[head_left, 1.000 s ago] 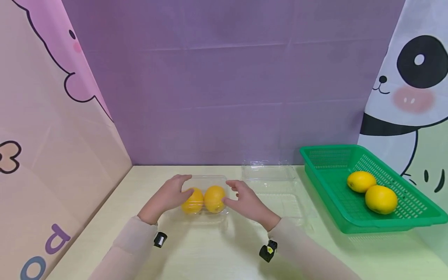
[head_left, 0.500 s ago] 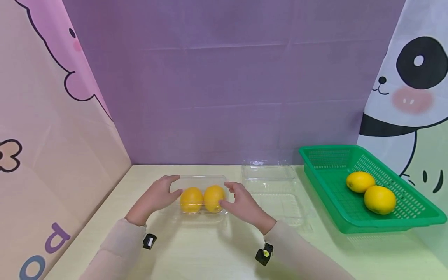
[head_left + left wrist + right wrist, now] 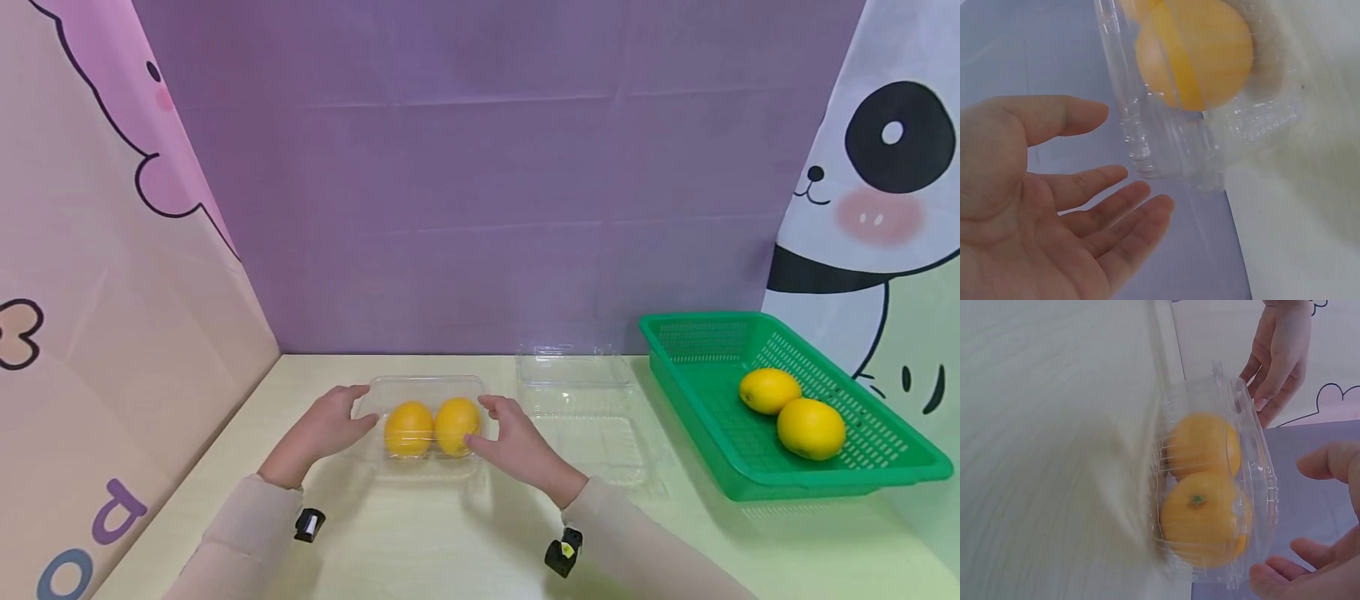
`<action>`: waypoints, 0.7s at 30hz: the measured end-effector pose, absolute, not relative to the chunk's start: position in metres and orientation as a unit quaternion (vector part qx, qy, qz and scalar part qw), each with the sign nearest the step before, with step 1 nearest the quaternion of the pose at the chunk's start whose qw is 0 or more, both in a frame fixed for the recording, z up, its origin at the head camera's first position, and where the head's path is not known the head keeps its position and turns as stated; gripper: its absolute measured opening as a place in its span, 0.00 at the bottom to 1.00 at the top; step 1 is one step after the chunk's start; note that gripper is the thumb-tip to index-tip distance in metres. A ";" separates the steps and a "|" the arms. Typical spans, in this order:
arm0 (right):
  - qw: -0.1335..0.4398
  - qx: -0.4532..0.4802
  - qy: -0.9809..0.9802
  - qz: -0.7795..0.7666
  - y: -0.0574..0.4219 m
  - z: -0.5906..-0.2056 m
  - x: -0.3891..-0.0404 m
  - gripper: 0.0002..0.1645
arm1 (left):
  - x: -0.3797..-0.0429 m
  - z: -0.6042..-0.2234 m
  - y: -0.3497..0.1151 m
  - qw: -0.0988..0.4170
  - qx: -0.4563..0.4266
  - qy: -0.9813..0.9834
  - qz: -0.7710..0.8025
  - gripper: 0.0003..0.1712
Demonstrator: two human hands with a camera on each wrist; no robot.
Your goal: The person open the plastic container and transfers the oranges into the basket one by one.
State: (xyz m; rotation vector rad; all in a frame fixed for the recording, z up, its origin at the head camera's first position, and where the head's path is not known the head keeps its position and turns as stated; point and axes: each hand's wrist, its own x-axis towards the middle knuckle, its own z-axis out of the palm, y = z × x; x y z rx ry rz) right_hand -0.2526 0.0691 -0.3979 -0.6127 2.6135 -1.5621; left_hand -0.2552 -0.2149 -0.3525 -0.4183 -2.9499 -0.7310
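A clear plastic clamshell box rests on the table with its lid down. Inside lie two oranges side by side, one on the left and one on the right; the right wrist view shows a green stem mark on the nearer orange. My left hand is beside the box's left end, fingers spread and nothing in them. In the left wrist view a gap shows between its thumb and the box wall. At the right end, my right hand has thumb and fingers apart, its thumb overlapping the right orange in the head view.
A second clear clamshell lies open to the right, lid toward the back wall. Farther right is a green plastic basket with two yellow fruits in it. A purple cloth wall closes off the back of the table.
My left hand has drawn away leftward from the box. My right hand has stayed by the right end, shifting only slightly. Box and oranges look nearly unmoved.
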 end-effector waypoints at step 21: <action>0.038 -0.143 0.827 -0.543 0.057 -0.401 -0.243 0.46 | -0.258 -0.360 -0.222 -0.005 -0.133 -0.956 -0.261 0.35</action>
